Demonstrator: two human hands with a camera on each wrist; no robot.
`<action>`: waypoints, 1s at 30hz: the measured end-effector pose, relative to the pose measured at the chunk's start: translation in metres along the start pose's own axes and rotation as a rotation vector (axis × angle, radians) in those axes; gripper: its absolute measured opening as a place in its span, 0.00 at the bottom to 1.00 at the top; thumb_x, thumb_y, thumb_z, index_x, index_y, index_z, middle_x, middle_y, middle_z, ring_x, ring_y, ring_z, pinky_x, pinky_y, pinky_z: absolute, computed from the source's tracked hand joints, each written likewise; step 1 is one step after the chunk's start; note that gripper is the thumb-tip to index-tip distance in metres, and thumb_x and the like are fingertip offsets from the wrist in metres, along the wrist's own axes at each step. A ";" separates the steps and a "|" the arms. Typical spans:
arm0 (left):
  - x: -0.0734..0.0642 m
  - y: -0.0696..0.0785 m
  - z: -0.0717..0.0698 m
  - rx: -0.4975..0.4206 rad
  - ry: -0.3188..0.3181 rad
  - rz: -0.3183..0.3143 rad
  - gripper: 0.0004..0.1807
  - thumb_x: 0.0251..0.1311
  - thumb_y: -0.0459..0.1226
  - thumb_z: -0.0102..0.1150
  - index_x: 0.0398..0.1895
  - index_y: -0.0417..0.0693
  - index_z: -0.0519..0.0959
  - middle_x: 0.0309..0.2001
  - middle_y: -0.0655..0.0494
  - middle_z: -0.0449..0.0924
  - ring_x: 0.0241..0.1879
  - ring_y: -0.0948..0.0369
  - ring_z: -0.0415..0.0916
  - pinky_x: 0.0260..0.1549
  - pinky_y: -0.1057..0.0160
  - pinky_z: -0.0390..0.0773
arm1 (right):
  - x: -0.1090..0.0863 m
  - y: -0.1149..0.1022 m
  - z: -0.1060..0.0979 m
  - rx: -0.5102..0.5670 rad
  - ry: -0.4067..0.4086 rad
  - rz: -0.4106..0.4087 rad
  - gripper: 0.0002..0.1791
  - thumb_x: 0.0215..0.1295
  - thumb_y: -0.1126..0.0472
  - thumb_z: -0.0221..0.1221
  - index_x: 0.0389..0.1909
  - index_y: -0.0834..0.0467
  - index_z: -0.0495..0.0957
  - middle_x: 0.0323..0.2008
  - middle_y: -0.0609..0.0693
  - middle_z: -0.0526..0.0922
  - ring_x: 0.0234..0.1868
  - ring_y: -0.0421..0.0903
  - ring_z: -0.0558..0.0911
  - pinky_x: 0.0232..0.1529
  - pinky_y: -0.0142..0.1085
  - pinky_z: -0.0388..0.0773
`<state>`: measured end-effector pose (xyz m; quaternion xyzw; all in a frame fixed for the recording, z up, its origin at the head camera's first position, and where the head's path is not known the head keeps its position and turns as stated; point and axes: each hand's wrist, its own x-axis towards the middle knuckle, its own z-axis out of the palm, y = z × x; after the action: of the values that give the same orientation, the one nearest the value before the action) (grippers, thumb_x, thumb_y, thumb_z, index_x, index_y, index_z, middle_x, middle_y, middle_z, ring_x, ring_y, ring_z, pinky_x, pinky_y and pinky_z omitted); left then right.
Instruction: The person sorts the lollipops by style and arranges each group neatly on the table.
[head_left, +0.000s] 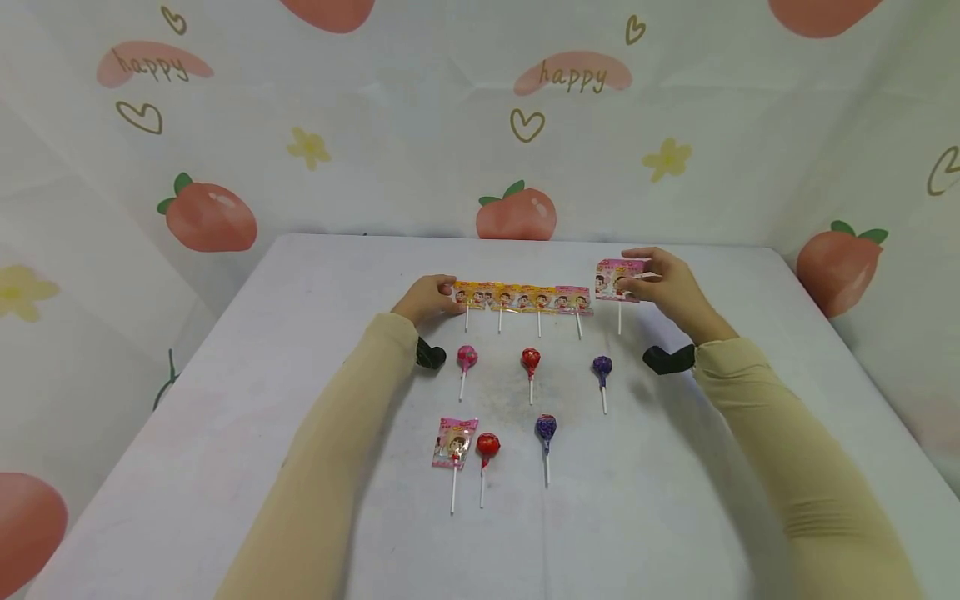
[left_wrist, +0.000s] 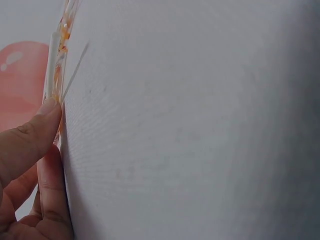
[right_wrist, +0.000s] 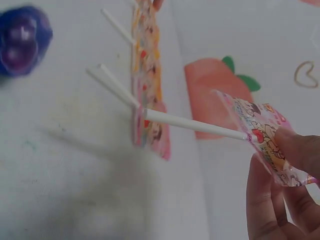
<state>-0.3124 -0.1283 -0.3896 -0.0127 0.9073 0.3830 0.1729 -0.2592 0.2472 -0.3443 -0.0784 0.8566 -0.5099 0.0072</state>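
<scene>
Evidently, your right hand [head_left: 673,290] is pinching the film of a flat, square, pink-wrapped lollipop [head_left: 611,281], right of centre in the frame's upper half; gripping the wrapper presumably leaves its white stick [head_left: 619,318] free to point down. Your left hand [head_left: 426,298] grasps, thumb against fingers, the left end of a row of four flat lollipops in glossy printed film [head_left: 521,297], three orange-yellow and one pink, across the upper centre; that hold probably steadies the row. All four sticks point towards you, perhaps so the printed faces read one way; whether the edges overlap, you cannot tell. The row's pink end sits just beside the held lollipop. Further out, round pink [head_left: 467,357], red [head_left: 531,359] and purple [head_left: 602,366] lollipops lie well spaced mid-frame, seemingly as a second line. At lower centre, a flat pink packet lollipop [head_left: 452,440] lies beside a shiny red ball lollipop [head_left: 487,444], with a dark purple ball lollipop [head_left: 546,428] apart to the right.
</scene>
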 end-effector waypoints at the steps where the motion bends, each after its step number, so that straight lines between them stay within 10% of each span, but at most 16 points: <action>1: 0.000 0.000 0.000 -0.003 0.001 -0.003 0.38 0.58 0.40 0.67 0.71 0.51 0.64 0.58 0.49 0.71 0.56 0.53 0.64 0.64 0.53 0.62 | 0.004 0.004 0.001 0.004 0.000 0.009 0.31 0.64 0.59 0.63 0.66 0.63 0.66 0.52 0.62 0.76 0.36 0.30 0.79 0.36 0.25 0.79; 8: 0.000 -0.001 -0.001 0.004 0.000 0.004 0.38 0.58 0.41 0.67 0.71 0.51 0.64 0.58 0.48 0.71 0.56 0.53 0.64 0.64 0.53 0.62 | 0.020 0.023 0.003 0.020 -0.042 0.095 0.32 0.65 0.62 0.61 0.67 0.66 0.62 0.41 0.53 0.75 0.32 0.33 0.79 0.37 0.27 0.79; 30: 0.001 0.000 -0.001 -0.010 -0.006 -0.009 0.38 0.58 0.40 0.67 0.72 0.52 0.64 0.56 0.49 0.70 0.56 0.54 0.63 0.64 0.54 0.63 | 0.032 0.041 0.012 -0.129 -0.106 0.262 0.31 0.69 0.62 0.57 0.65 0.73 0.57 0.50 0.63 0.69 0.32 0.34 0.76 0.32 0.24 0.74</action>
<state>-0.3138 -0.1288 -0.3898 -0.0165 0.9048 0.3869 0.1771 -0.2952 0.2514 -0.3831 0.0069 0.8889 -0.4437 0.1141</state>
